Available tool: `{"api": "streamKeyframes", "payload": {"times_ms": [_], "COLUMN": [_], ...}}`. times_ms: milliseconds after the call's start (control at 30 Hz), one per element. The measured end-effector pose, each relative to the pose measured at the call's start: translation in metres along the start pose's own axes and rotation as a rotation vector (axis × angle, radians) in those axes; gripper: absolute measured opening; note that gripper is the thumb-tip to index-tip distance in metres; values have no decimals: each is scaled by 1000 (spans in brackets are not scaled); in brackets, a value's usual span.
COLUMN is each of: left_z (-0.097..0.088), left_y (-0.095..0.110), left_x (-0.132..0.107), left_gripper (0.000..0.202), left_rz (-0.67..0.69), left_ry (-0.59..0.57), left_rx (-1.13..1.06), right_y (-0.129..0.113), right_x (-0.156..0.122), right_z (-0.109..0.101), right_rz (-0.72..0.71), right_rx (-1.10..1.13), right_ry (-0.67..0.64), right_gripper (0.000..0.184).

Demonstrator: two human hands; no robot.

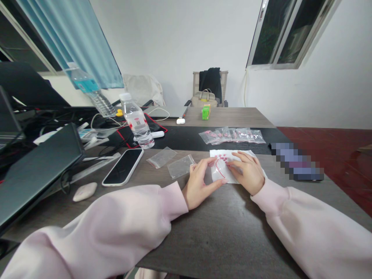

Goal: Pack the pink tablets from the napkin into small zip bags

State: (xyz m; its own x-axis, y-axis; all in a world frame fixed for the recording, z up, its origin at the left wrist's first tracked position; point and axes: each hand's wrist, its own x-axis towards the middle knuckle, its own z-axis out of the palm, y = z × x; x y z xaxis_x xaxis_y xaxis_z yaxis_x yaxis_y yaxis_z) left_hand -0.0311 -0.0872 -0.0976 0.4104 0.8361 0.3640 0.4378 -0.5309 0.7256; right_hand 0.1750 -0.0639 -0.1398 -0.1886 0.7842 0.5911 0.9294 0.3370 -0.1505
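My left hand and my right hand meet over a white sheet of paper on the dark wooden table. Between their pinched fingertips they hold a small clear zip bag with a red seal line. Several small pink pieces lie on the paper just beyond my fingers. Two empty clear zip bags lie to the left of my left hand. A row of filled zip bags with pink contents lies farther back on a black mat.
A phone lies face up at the left, beside a water bottle and a white mouse. A dark laptop and cables crowd the left side. A green box and an earbud case sit at the back. A chair with a bag stands beyond the table.
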Motion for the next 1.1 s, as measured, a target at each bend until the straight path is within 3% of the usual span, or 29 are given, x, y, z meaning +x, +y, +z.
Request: {"api": "streamKeyframes", "payload": {"times_ms": [133,233,333,433,500,567,767,900,1100], "left_z": [0,0,0,1,1,1,1,1,1], "left_y": [1,1,1,0,0,-1,-1,-1,-1], "left_x": [0,1,1,1,1,1,1,1,0], "left_gripper": [51,49,48,48,48,48,48,48,47], "left_rz": [-5,-4,5,8,13,14,14,4,7], "left_ry": [10,-6,-39,-48,-43,-36,-30,-31,-26], "left_rx": [1,6,13,14,10,4,-10,-7,-7], "right_y": [-1,-6,-14,-21,-23,-22,-7,-1,-2], "right_x": [3,7,11,13,13,12,6,2,2], "right_z": [-3,-14,-28,-37,-38,-36,-15,-5,-9], "right_rz": [104,99,-68,-291,-391,-395,-52,50,39], "right_rx": [58,187,360,446,446,420,114,-135,-163], "right_ry": [69,191,341,388,361,323,100,-112,-81], "right_gripper": [13,12,9,11,13,16,25,25,19]}}
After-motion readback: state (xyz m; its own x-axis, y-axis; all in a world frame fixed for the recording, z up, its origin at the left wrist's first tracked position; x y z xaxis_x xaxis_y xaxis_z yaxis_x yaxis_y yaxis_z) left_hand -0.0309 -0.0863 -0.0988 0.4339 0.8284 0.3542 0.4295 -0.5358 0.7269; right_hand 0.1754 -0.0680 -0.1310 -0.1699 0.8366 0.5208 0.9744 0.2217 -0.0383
